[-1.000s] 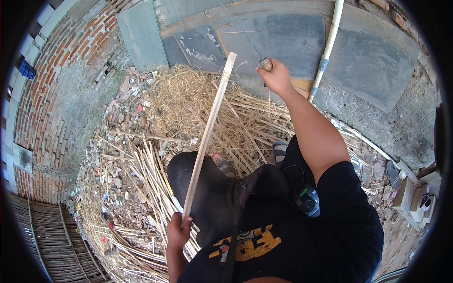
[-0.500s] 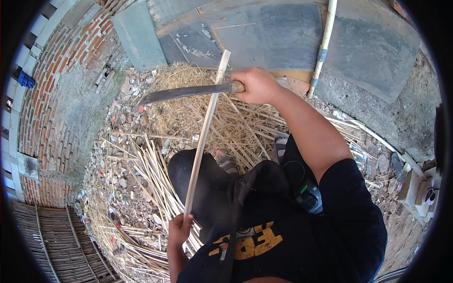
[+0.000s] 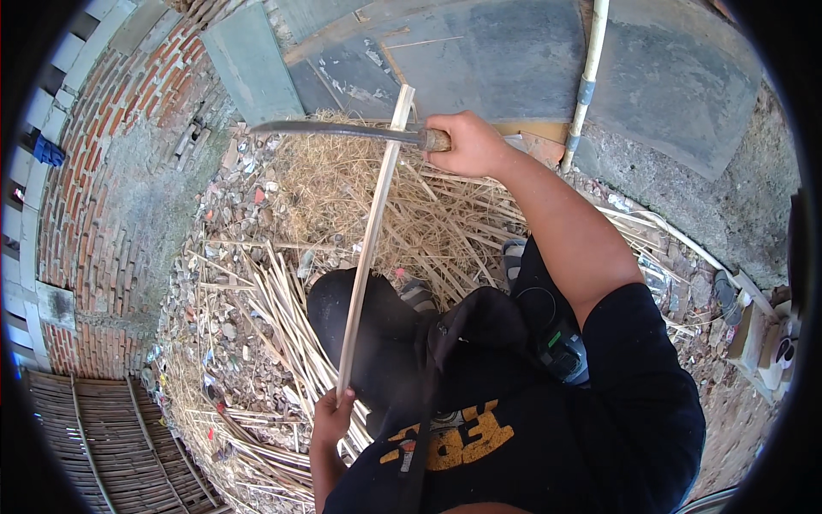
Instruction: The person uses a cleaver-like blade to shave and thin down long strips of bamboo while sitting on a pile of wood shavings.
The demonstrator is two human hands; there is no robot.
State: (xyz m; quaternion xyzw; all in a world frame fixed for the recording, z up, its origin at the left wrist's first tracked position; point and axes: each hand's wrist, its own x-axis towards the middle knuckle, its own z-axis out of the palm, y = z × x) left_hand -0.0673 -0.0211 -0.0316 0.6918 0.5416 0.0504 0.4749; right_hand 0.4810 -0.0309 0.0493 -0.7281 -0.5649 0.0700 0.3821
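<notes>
My right hand (image 3: pixel 467 146) is closed round the wooden handle of a machete (image 3: pixel 342 128), whose long dark blade points left. The blade crosses a pale bamboo strip (image 3: pixel 368 248) near its far end; whether it bites into the strip I cannot tell. My left hand (image 3: pixel 332 417) grips the near end of that strip, low beside my left thigh. The strip slants up and away, passing over my bent left knee. Beneath its far end lies a heap of straw-like shavings (image 3: pixel 342 197).
A bundle of split bamboo strips (image 3: pixel 291 325) lies on the rubble ground to my left. Grey panels (image 3: pixel 488 68) and a white pipe (image 3: pixel 591 77) stand ahead. A brick wall (image 3: pixel 103 188) rises at left, with a slatted bamboo panel (image 3: pixel 94 437) below it. Sandalled feet rest among the shavings.
The machete has moved slightly farther up the strip, and its blade tip has swung upward, so it lies nearly level. My left hand keeps its hold at the near end.
</notes>
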